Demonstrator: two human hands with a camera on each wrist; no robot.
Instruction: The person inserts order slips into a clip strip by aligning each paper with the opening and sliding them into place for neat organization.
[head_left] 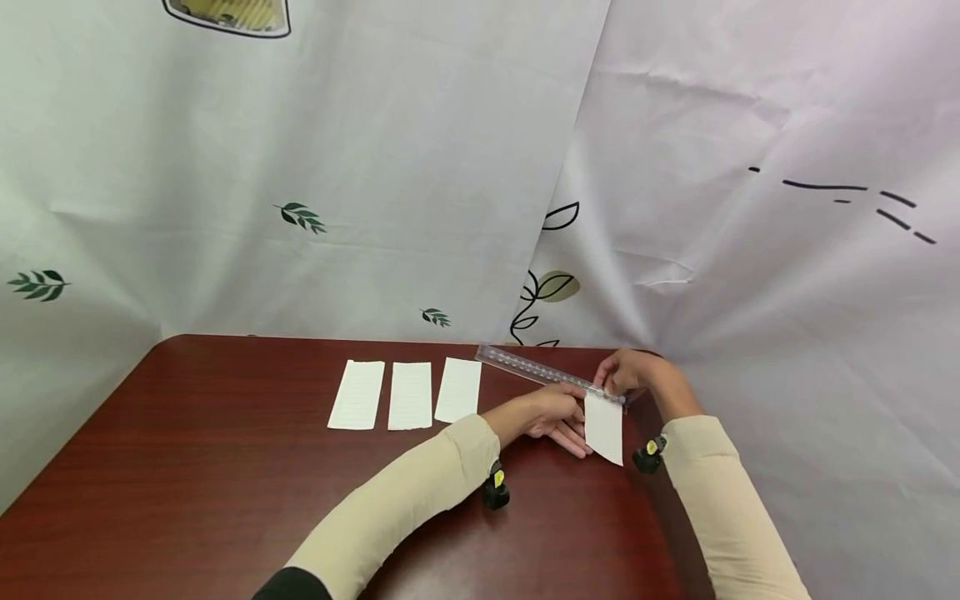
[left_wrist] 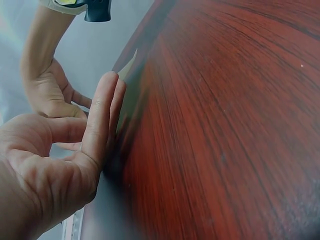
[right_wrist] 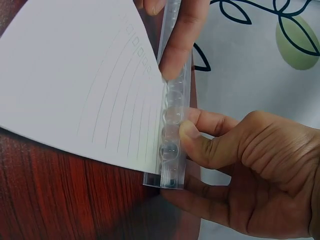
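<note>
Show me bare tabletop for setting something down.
Bare: the table left of the leftmost sheet, and its front between the left sleeve and right sleeve. Crowded: the back right, where left hand, right hand, ruler and rightmost sheet bunch together.

4 paper pcs (head_left: pixel 411 396), 1 ruler (head_left: pixel 528 365), 2 hands (head_left: pixel 555 410).
</note>
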